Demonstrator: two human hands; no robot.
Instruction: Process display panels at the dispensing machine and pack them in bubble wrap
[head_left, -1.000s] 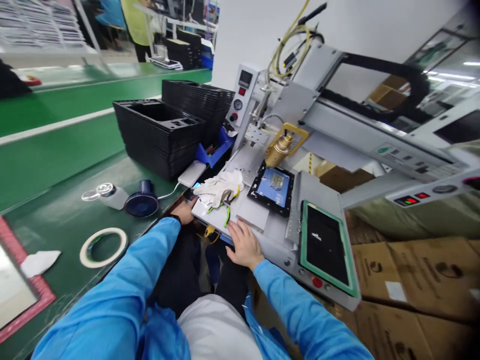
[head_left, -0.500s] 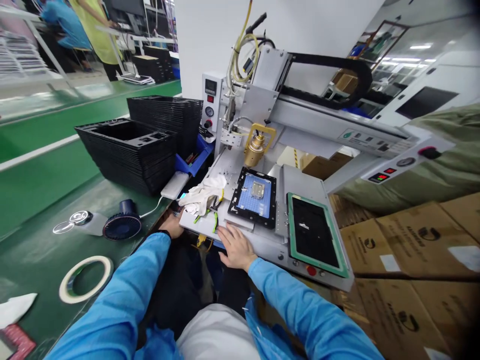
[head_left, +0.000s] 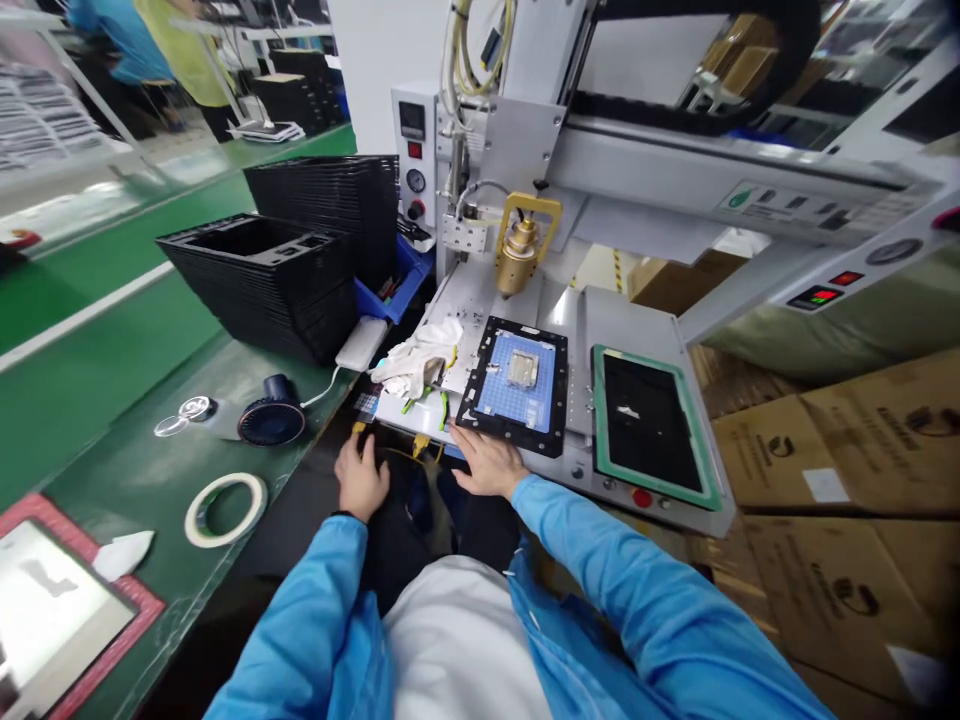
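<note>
My left hand (head_left: 361, 482) is open, its fingers apart. It hovers at the dark gap beside the bench, below a small keypad-like object (head_left: 367, 402). My right hand (head_left: 489, 464) lies open with fingers stretched along the front edge of the machine bed (head_left: 394, 410), close to the corner of a black frame (head_left: 559, 385). Inside that frame is a blue gridded panel (head_left: 504, 378) with a silver metal plate (head_left: 523, 369) on it. Crumpled white gloves (head_left: 420, 358) and a green-handled tool (head_left: 444, 408) lie left of the frame. Over the bed hangs a brass-coloured nozzle head (head_left: 517, 262).
Stacked black trays (head_left: 262, 285) stand on the green bench, with a small fan (head_left: 271, 420), a tape roll (head_left: 196, 525) and a white power bank (head_left: 361, 343). A green-rimmed black panel (head_left: 651, 425) lies right on the bed. Cardboard boxes (head_left: 877, 440) fill the right side.
My left hand has drawn back from the bed's corner, fingers now spread. The black frame sits nearer the bed's front edge, by my right hand. The camera view has shifted.
</note>
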